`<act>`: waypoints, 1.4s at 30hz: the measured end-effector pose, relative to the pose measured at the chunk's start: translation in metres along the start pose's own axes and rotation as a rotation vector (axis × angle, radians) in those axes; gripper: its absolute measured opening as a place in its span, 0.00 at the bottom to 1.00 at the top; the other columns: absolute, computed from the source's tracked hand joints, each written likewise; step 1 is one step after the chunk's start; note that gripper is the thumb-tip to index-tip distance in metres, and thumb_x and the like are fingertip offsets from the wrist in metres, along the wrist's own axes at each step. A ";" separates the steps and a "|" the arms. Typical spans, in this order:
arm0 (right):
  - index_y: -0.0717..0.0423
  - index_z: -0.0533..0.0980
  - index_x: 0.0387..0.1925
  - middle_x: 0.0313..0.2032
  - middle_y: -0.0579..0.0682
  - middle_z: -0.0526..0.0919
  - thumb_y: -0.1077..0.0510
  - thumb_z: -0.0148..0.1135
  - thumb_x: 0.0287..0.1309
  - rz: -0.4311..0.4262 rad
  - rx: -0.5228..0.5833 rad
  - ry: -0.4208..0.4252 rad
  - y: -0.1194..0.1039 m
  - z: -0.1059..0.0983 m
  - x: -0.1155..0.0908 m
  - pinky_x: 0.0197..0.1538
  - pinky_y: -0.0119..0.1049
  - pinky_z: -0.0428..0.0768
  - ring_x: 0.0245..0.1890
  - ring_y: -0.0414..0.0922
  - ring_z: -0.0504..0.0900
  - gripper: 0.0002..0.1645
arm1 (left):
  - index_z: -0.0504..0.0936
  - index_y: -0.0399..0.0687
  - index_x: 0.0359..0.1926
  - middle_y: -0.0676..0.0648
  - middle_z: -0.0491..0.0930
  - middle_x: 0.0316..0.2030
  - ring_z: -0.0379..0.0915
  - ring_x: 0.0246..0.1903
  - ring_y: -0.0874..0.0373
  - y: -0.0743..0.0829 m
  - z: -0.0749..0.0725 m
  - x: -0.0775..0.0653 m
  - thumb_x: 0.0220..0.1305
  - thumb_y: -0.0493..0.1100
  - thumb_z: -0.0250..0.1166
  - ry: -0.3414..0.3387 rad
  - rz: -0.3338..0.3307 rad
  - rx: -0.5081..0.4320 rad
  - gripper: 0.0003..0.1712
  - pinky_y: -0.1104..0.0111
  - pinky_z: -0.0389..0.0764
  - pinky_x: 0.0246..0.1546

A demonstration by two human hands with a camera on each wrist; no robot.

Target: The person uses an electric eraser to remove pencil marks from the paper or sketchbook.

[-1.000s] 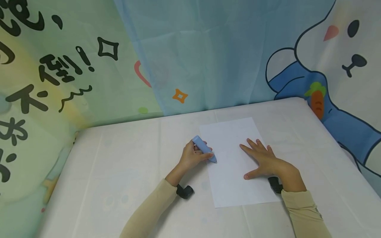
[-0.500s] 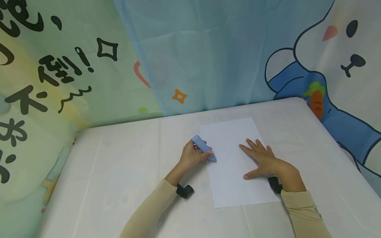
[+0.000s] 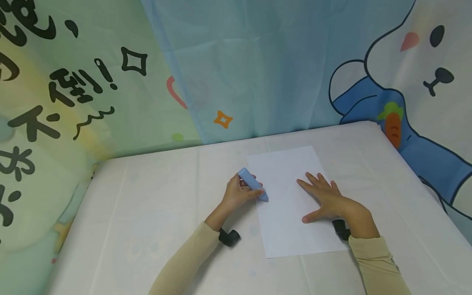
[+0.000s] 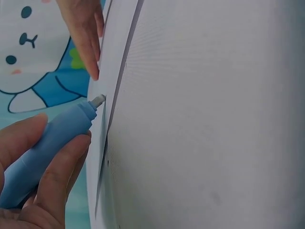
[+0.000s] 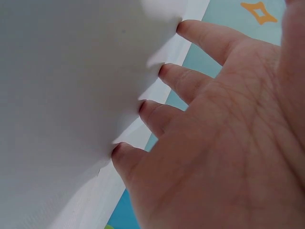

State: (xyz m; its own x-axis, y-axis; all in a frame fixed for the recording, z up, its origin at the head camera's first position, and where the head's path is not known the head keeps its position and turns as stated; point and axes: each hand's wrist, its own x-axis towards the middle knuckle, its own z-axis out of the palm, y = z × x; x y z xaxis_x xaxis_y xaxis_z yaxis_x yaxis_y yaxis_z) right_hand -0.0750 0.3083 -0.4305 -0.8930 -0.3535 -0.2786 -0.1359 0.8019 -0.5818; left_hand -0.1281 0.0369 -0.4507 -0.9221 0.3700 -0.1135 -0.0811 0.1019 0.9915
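Between the thumb and fingers of my left hand (image 3: 236, 193) is a thick light-blue pen-shaped tool (image 3: 251, 180). It slants, with its tip down at the left edge of a sheet of white paper (image 3: 284, 229). In the left wrist view, the tool (image 4: 50, 145) has a stepped collar and a stubby grey tip close over the paper. My right hand (image 3: 326, 198) is spread on the right part of the sheet. In the right wrist view, several fingertips (image 5: 120, 149) of the right hand (image 5: 214, 129) press on the paper. No marks show on the sheet.
A white cloth covers the table (image 3: 155, 213). Behind it hangs a printed backdrop (image 3: 258, 73) with writing and a cartoon animal. A black wrist device (image 3: 229, 237) sits at the left wrist, and another black device (image 3: 341, 229) at the right.
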 end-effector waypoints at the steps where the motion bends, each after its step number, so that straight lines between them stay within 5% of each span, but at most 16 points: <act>1: 0.64 0.54 0.72 0.73 0.72 0.41 0.44 0.82 0.33 0.002 -0.002 0.002 0.000 0.000 0.000 0.67 0.73 0.28 0.72 0.71 0.30 0.69 | 0.71 0.28 0.53 0.30 0.83 0.43 0.83 0.43 0.42 0.000 0.000 0.000 0.53 0.27 0.71 -0.003 -0.001 -0.002 0.27 0.65 0.87 0.37; 42: 0.62 0.55 0.72 0.73 0.71 0.41 0.44 0.82 0.33 0.008 -0.021 0.005 0.001 0.001 0.001 0.67 0.73 0.27 0.72 0.71 0.31 0.68 | 0.70 0.27 0.53 0.29 0.82 0.44 0.83 0.44 0.41 0.000 0.000 -0.002 0.54 0.26 0.70 -0.032 0.013 -0.001 0.26 0.66 0.87 0.39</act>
State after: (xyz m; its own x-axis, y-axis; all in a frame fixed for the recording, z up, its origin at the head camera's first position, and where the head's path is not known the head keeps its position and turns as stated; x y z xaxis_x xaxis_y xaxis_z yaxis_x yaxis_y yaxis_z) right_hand -0.0758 0.3082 -0.4323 -0.8964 -0.3443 -0.2792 -0.1374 0.8147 -0.5634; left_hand -0.1263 0.0362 -0.4501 -0.9104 0.4008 -0.1022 -0.0694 0.0957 0.9930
